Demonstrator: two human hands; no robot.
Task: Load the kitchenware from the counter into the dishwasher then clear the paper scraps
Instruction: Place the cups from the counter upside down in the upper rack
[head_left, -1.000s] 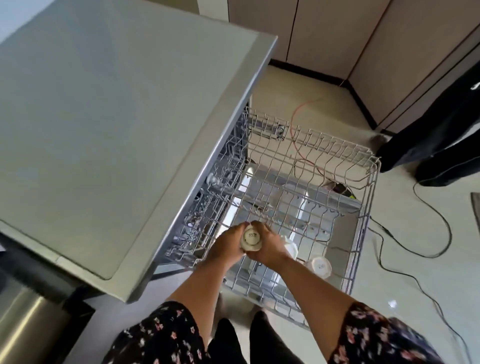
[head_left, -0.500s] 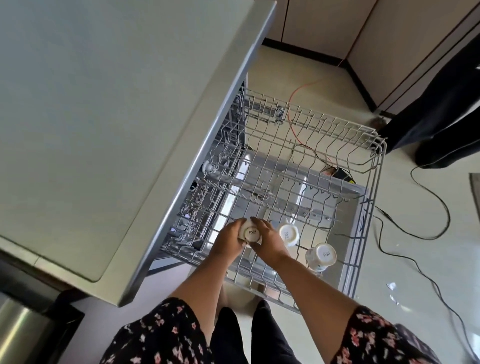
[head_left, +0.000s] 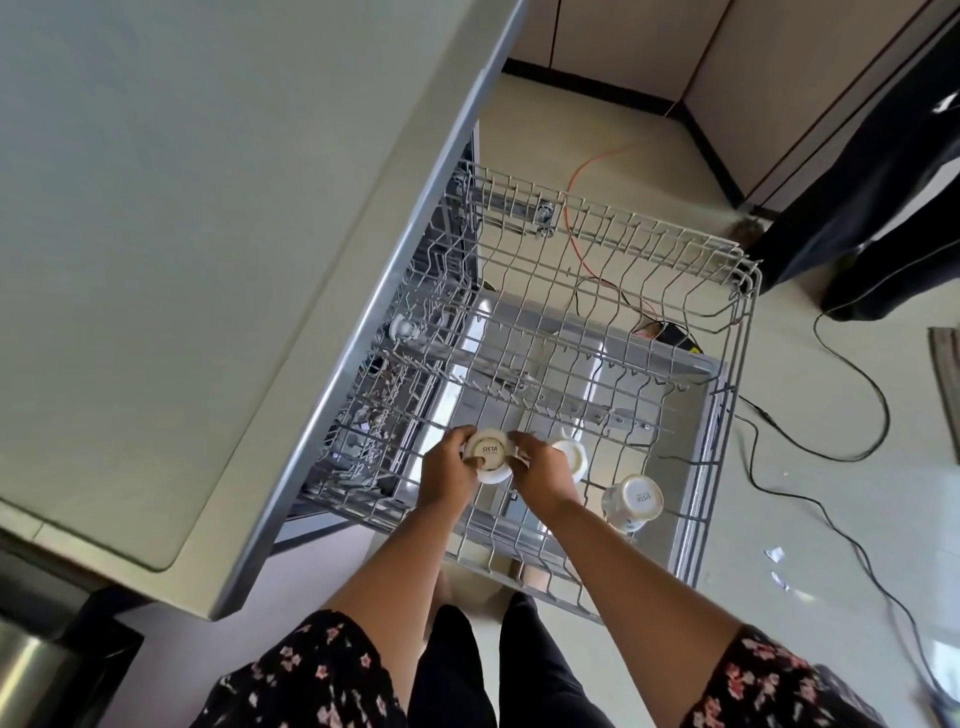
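— Where's the cup?
— Upside down, at the rack's seven o'clock. The left hand and right hand both grip it.
— Others?
— A second cup and a third cup, at its three to four o'clock.

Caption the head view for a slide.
Left hand and right hand seat an upside-down cup in the dishwasher rack, next to a second cup.

three cups, one rack, two paper scraps
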